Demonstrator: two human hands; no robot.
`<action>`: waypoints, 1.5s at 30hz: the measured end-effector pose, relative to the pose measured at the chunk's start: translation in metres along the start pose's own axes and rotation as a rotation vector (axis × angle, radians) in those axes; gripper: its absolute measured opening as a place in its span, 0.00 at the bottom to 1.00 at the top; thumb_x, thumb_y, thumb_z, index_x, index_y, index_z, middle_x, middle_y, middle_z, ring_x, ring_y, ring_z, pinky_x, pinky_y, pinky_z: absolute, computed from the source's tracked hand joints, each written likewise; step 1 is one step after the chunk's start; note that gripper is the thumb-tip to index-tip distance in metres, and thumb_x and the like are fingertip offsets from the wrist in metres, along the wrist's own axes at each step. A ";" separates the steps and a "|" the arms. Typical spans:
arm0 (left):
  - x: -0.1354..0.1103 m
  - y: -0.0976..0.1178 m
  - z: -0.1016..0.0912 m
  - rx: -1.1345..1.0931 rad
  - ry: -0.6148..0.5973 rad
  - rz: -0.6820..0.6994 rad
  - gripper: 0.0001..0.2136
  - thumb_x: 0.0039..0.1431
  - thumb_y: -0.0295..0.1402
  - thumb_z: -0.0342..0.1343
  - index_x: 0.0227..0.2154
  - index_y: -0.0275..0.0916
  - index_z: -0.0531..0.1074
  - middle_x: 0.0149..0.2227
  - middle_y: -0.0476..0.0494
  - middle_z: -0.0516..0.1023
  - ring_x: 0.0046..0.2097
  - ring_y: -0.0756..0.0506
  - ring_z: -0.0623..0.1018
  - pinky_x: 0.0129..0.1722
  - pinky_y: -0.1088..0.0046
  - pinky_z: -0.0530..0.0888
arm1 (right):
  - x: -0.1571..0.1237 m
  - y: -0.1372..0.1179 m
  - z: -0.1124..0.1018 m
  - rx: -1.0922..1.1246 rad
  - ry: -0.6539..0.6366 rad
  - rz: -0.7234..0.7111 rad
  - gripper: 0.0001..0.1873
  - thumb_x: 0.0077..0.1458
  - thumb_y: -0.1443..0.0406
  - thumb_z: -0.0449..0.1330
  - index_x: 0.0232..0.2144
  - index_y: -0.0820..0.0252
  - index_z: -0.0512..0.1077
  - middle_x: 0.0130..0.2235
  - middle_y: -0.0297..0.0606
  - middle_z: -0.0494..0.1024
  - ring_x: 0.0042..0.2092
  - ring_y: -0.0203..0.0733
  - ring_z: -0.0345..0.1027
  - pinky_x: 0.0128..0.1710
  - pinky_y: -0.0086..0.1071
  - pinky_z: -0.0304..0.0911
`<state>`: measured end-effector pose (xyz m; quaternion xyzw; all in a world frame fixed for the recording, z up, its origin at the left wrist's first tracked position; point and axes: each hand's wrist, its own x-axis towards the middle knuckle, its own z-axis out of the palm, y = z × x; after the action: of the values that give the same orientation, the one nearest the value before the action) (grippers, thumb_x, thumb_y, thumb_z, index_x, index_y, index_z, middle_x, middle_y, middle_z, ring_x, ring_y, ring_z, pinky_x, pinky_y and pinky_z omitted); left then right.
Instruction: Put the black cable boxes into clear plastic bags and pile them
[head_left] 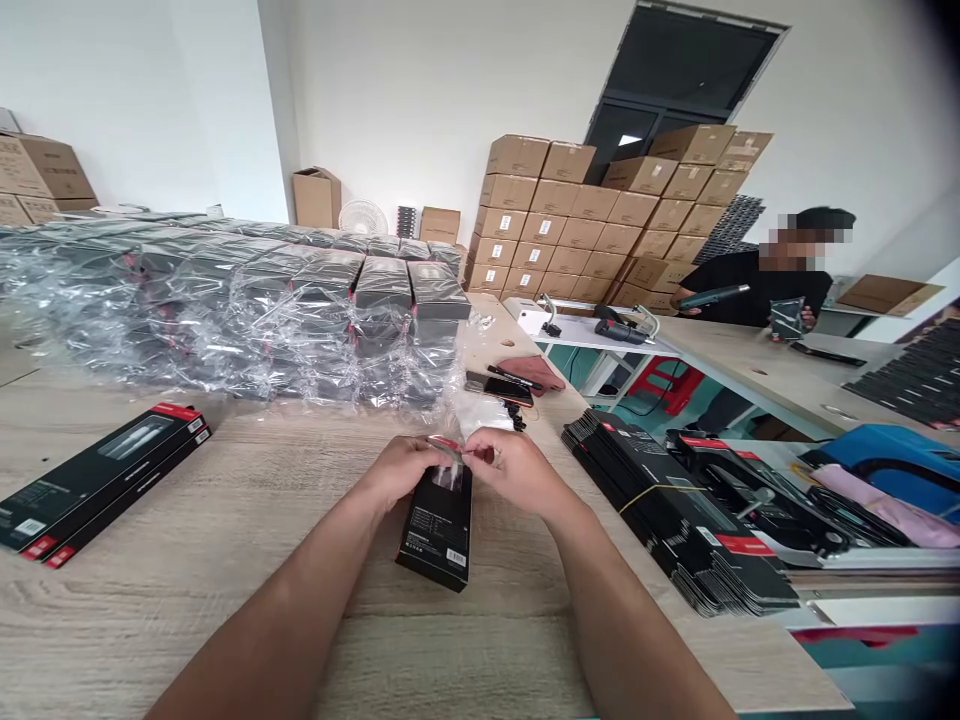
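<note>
A slim black retail box (435,540) with a clear window, white print and a barcode label lies on the wooden table in front of me, its long side pointing away. My left hand (405,470) grips its far end from the left, thumb over the top. At the same end, the fingers of my right hand (514,468) are pinched together by the reddish end flap (445,442). Exactly what those fingertips hold is partly hidden. Just beyond my hands lies a pile of clear plastic bags (484,415).
Two black-and-red boxes (112,475) lie at left. Plastic-wrapped boxes (300,300) line the table's back. A banded stack of flat cartons (667,510) lies at right, near a phone (499,388). Across the gap, a co-worker (757,285) holds a heat gun (712,297).
</note>
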<state>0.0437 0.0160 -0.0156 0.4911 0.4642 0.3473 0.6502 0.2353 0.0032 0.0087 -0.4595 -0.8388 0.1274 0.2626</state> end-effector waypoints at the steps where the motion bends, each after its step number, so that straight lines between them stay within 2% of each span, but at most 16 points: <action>1: 0.000 0.000 0.000 -0.003 0.000 0.016 0.10 0.41 0.36 0.63 0.27 0.35 0.78 0.26 0.45 0.78 0.27 0.49 0.73 0.27 0.74 0.67 | 0.000 0.001 0.000 -0.004 -0.003 0.001 0.03 0.54 0.67 0.57 0.32 0.56 0.72 0.29 0.31 0.74 0.30 0.35 0.65 0.30 0.27 0.57; 7: 0.003 -0.003 -0.002 -0.027 0.008 0.163 0.11 0.42 0.38 0.64 0.26 0.36 0.80 0.36 0.42 0.80 0.35 0.45 0.76 0.35 0.71 0.70 | 0.001 -0.003 0.006 -0.091 0.033 -0.004 0.05 0.51 0.68 0.60 0.33 0.55 0.73 0.31 0.33 0.73 0.32 0.36 0.65 0.30 0.27 0.57; 12: 0.006 -0.006 -0.003 0.009 0.066 0.196 0.13 0.40 0.41 0.65 0.21 0.35 0.77 0.35 0.43 0.79 0.33 0.47 0.75 0.34 0.73 0.69 | 0.004 -0.001 0.007 -0.060 0.066 -0.017 0.06 0.53 0.69 0.56 0.27 0.57 0.72 0.28 0.34 0.72 0.30 0.36 0.64 0.30 0.28 0.58; 17: 0.005 -0.007 -0.005 0.103 0.095 0.234 0.13 0.39 0.42 0.65 0.20 0.35 0.76 0.33 0.44 0.78 0.30 0.49 0.73 0.31 0.73 0.68 | 0.005 0.002 0.008 -0.022 0.235 0.060 0.04 0.52 0.67 0.57 0.26 0.58 0.69 0.29 0.33 0.72 0.30 0.36 0.64 0.31 0.29 0.59; 20: 0.005 -0.007 -0.006 0.097 0.080 0.258 0.13 0.40 0.42 0.64 0.21 0.35 0.77 0.36 0.43 0.78 0.32 0.48 0.74 0.32 0.72 0.68 | 0.005 0.000 0.012 -0.017 0.183 0.007 0.06 0.49 0.62 0.62 0.30 0.57 0.70 0.32 0.34 0.73 0.33 0.38 0.66 0.34 0.30 0.61; 23: 0.006 -0.008 -0.006 0.145 0.066 0.322 0.12 0.42 0.41 0.63 0.21 0.35 0.77 0.41 0.42 0.77 0.36 0.46 0.75 0.35 0.72 0.69 | 0.006 0.000 0.013 -0.043 0.117 -0.019 0.02 0.52 0.65 0.60 0.28 0.56 0.71 0.31 0.34 0.73 0.34 0.38 0.66 0.34 0.30 0.60; 26: 0.007 -0.008 -0.006 0.252 0.103 0.335 0.13 0.43 0.42 0.62 0.19 0.35 0.76 0.34 0.44 0.77 0.34 0.46 0.74 0.33 0.72 0.68 | 0.007 0.001 0.013 -0.050 0.210 0.027 0.05 0.53 0.68 0.57 0.25 0.57 0.69 0.29 0.34 0.71 0.32 0.37 0.65 0.32 0.29 0.59; 30: 0.008 -0.009 -0.007 0.320 0.141 0.291 0.14 0.44 0.43 0.61 0.20 0.36 0.76 0.24 0.48 0.73 0.27 0.49 0.71 0.27 0.73 0.65 | 0.007 -0.002 0.017 -0.117 0.414 0.090 0.02 0.51 0.65 0.57 0.29 0.57 0.68 0.33 0.36 0.71 0.31 0.38 0.64 0.32 0.31 0.59; 32: 0.009 -0.010 -0.008 0.320 0.162 0.255 0.14 0.44 0.44 0.60 0.21 0.36 0.76 0.22 0.50 0.71 0.25 0.50 0.70 0.26 0.74 0.64 | 0.008 -0.004 0.020 -0.207 0.408 0.091 0.09 0.48 0.63 0.60 0.34 0.57 0.68 0.36 0.38 0.71 0.34 0.41 0.65 0.36 0.33 0.60; 34: 0.010 -0.010 -0.010 0.319 0.181 0.230 0.14 0.44 0.44 0.60 0.22 0.36 0.76 0.21 0.50 0.71 0.24 0.50 0.69 0.25 0.74 0.63 | 0.009 -0.004 0.022 -0.332 0.360 0.096 0.13 0.45 0.66 0.62 0.37 0.57 0.69 0.38 0.40 0.71 0.39 0.45 0.65 0.39 0.35 0.59; 37: 0.011 -0.010 -0.011 0.334 0.218 0.248 0.13 0.45 0.44 0.60 0.22 0.37 0.77 0.24 0.48 0.74 0.27 0.48 0.72 0.28 0.73 0.65 | 0.009 -0.002 0.020 -0.463 0.374 0.141 0.10 0.46 0.71 0.58 0.35 0.58 0.70 0.37 0.41 0.72 0.41 0.47 0.64 0.42 0.37 0.57; 40: 0.010 -0.008 -0.011 0.360 0.229 0.285 0.12 0.46 0.43 0.59 0.21 0.38 0.77 0.29 0.45 0.77 0.32 0.45 0.75 0.32 0.71 0.67 | 0.009 -0.001 0.019 -0.441 0.457 0.187 0.07 0.51 0.68 0.57 0.35 0.58 0.69 0.37 0.42 0.72 0.40 0.47 0.64 0.42 0.37 0.58; 43: 0.009 -0.007 -0.010 0.352 0.235 0.322 0.11 0.47 0.41 0.59 0.20 0.38 0.77 0.37 0.44 0.78 0.37 0.44 0.76 0.36 0.71 0.68 | 0.008 0.000 0.022 -0.416 0.399 0.180 0.12 0.49 0.65 0.60 0.38 0.58 0.69 0.39 0.42 0.72 0.41 0.48 0.64 0.41 0.36 0.59; 45: 0.008 -0.006 -0.010 0.340 0.249 0.338 0.10 0.47 0.40 0.59 0.21 0.38 0.77 0.40 0.43 0.77 0.40 0.43 0.76 0.38 0.70 0.69 | 0.008 0.002 0.022 -0.432 0.353 0.180 0.13 0.46 0.68 0.61 0.38 0.57 0.70 0.38 0.41 0.71 0.41 0.47 0.64 0.41 0.36 0.59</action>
<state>0.0373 0.0252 -0.0240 0.6174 0.5035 0.4257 0.4291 0.2213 0.0115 -0.0080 -0.5926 -0.7435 -0.1134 0.2882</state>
